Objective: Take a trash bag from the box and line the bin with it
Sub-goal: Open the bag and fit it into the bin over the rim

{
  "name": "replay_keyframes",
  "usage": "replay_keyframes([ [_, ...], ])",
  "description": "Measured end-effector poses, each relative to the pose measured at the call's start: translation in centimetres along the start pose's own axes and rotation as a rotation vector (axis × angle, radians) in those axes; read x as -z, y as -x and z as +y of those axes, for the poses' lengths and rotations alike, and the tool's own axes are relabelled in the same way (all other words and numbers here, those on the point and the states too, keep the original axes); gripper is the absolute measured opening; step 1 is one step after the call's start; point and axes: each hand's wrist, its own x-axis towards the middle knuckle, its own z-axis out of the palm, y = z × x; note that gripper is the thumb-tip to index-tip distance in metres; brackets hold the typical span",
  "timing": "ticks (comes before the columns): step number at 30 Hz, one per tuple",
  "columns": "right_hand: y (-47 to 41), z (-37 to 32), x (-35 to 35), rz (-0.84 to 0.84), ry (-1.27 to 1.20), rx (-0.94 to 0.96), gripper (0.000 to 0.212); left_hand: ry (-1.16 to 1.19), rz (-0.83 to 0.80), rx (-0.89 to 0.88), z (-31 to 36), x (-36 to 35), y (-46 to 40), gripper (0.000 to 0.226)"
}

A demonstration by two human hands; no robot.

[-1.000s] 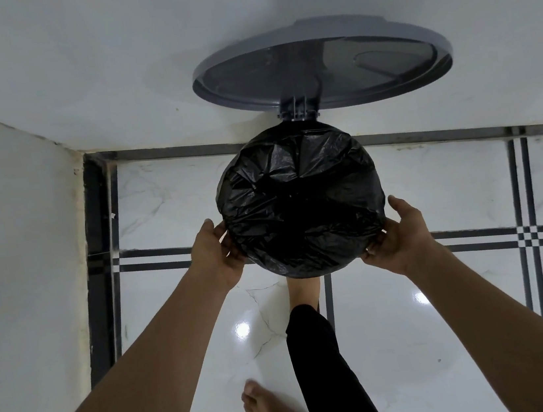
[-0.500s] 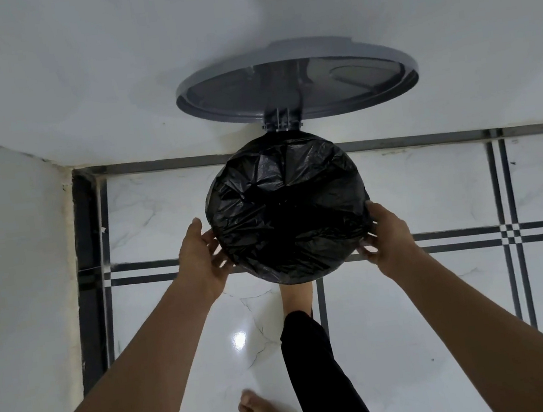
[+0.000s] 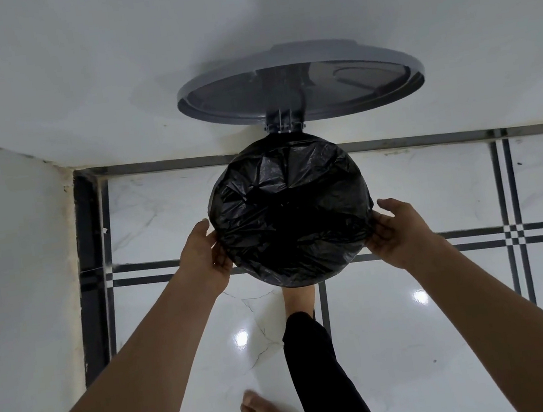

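Trash bag (image 3: 289, 210): black film, already spread over the mouth of the bin (image 3: 307, 279), seen from straight above; its rim is wrapped all round and the middle sags dark into the well; creases run out from the centre. Grey lid (image 3: 299, 84) stands tipped open at 12 o'clock on its hinge, against the white wall; a bare foot sits under the bin's near edge at 6 o'clock, probably on a pedal, though the pedal itself is hidden.

Left hand (image 3: 203, 259) at 9 o'clock of the rim; fingers loosely bent, tips touching the film at the edge; whether they pinch a fold, cannot tell. Right hand (image 3: 396, 232) at 3 o'clock; palm turned in, fingers fairly straight and resting against the bag's turned-over edge; no clear grip.

Handling, as judged: very light, limp, slick film; stretches and tears if dragged over a hard lip; holds no shape of its own. Best taken at the folded-over hem, at 2 opposite points, and drawn down the outside wall evenly; a pull on 1 side alone would likely slip the far side off. Box not in view.
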Motion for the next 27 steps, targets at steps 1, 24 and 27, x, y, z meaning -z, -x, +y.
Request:
replay_keyframes([
  [1,0.0,0.0,0.0,0.000,-0.006,-0.016,0.028,0.008,-0.001,0.003,0.0,0.0,0.0,0.029],
  [24,0.8,0.2,-0.4,0.053,0.346,-0.118,0.057,-0.245,0.123,-0.200,0.3,-0.5,1.0,0.039],
  [27,1.7,1.0,-0.8,0.360,0.649,0.435,0.039,-0.514,0.265,-0.754,0.5,-1.6,2.1,0.019],
])
